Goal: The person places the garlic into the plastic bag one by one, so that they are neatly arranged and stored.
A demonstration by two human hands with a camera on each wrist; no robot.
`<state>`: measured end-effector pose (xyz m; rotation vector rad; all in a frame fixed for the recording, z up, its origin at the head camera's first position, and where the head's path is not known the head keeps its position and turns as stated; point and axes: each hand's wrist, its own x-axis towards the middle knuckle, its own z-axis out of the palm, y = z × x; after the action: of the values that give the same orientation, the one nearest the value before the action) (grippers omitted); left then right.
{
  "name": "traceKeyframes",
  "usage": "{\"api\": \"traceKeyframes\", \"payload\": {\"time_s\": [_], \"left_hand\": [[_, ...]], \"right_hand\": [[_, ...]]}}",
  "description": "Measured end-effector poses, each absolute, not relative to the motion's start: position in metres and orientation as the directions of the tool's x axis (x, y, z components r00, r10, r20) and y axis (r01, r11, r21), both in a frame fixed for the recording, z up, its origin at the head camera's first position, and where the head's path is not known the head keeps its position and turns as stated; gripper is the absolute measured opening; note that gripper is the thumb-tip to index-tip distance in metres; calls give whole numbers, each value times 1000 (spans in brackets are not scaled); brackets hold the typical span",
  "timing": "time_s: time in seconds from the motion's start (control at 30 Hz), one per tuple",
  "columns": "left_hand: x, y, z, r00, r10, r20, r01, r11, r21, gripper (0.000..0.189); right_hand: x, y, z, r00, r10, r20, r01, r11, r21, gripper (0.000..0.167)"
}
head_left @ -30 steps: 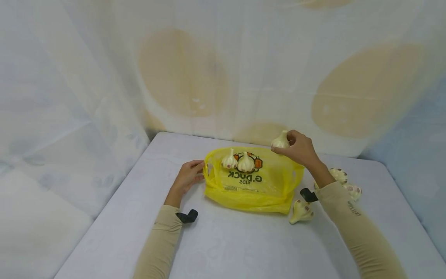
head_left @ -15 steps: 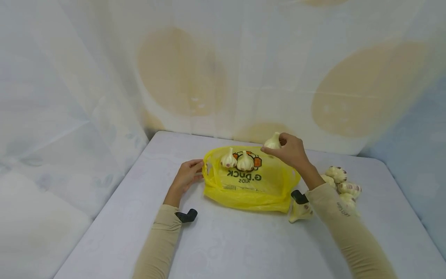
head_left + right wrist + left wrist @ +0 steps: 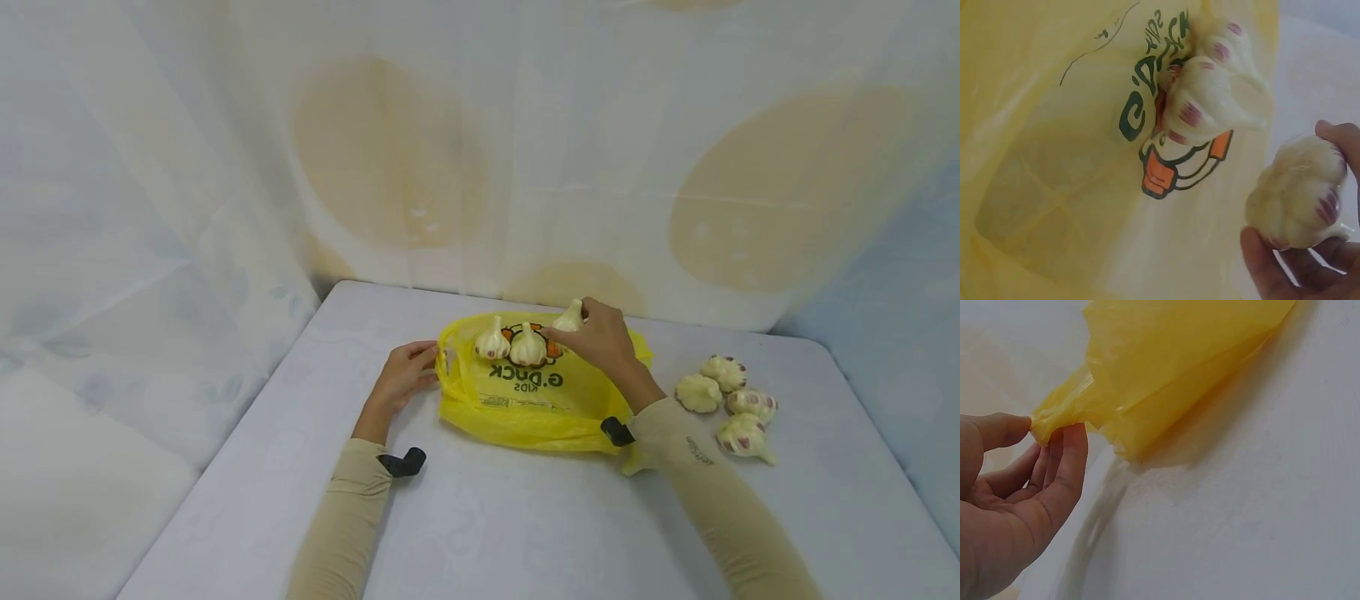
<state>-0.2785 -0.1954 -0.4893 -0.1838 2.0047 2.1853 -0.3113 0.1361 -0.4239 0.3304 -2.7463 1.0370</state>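
A yellow plastic bag (image 3: 532,430) printed "G.DUCK KIDS" lies flat on the table. My left hand (image 3: 403,379) pinches its left edge; the left wrist view shows the bunched yellow film (image 3: 1063,412) between thumb and fingertips. My right hand (image 3: 606,340) holds a garlic bulb (image 3: 567,318) over the bag's far right part. In the right wrist view, purple streaks mark this held bulb (image 3: 1294,194). Two more bulbs sit side by side on the print, a left bulb (image 3: 492,343) and a right bulb (image 3: 528,348), the latter close to the held one.
Several garlic bulbs (image 3: 742,435) lie grouped on the white table (image 3: 517,525) to the right. Another bulb (image 3: 636,463) by the bag's near right corner is mostly hidden by the right wrist. A patterned curtain (image 3: 495,150) hangs behind the table.
My right hand has moved left and slightly nearer with its garlic bulb, towards the two on the bag. The left hand stays at the bag's edge.
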Motion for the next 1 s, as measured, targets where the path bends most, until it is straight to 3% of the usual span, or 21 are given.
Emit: {"api": "traceKeyframes", "payload": {"time_s": [0.27, 0.43, 1.0], "left_hand": [[-266, -190, -473, -979, 36, -199, -201, -63, 978, 39], [-276, -192, -492, -984, 3, -178, -178, -70, 982, 38], [-278, -194, -503, -982, -16, -188, -186, -77, 979, 34]], "right_hand": [[-315, 132, -434, -980, -161, 117, -199, 803, -561, 57], [-318, 131, -441, -983, -170, 70, -181, 816, -549, 58], [-321, 135, -461, -983, -174, 59, -174, 776, -607, 53]]}}
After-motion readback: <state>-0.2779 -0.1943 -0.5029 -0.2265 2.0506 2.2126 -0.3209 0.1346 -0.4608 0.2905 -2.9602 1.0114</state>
